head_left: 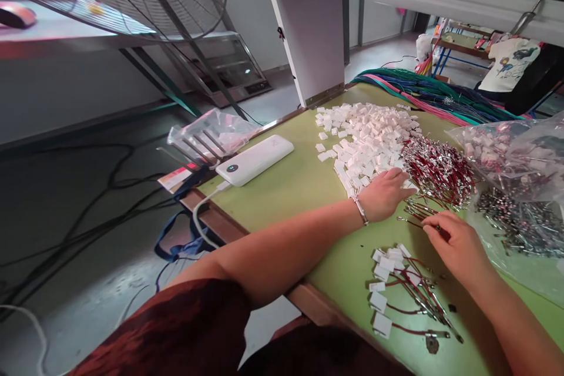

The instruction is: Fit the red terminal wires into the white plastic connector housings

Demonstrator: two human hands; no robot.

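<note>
Two hands: both work on the green table [282, 188], at the near edge of the heap of white connectors [368, 141].
Left hand [385, 191]: lies palm down on the heap's near edge, fingers loosely spread over the white pieces, gripping nothing that shows; a bracelet [360, 210] sits on the wrist.
Right hand [453, 241]: just nearer than the heap, fingertips pinched on a thin wire from the red wire bundle [436, 167].
Red wire bundle: touching the heap's right side (metal terminals glinting).
Finished pieces [396, 288]: nearer than the heap, white connectors with red wires attached.
Power bank [255, 160]: left of the heap, cable plugged in.
Plastic bags [515, 188]: right of the heap.
</note>
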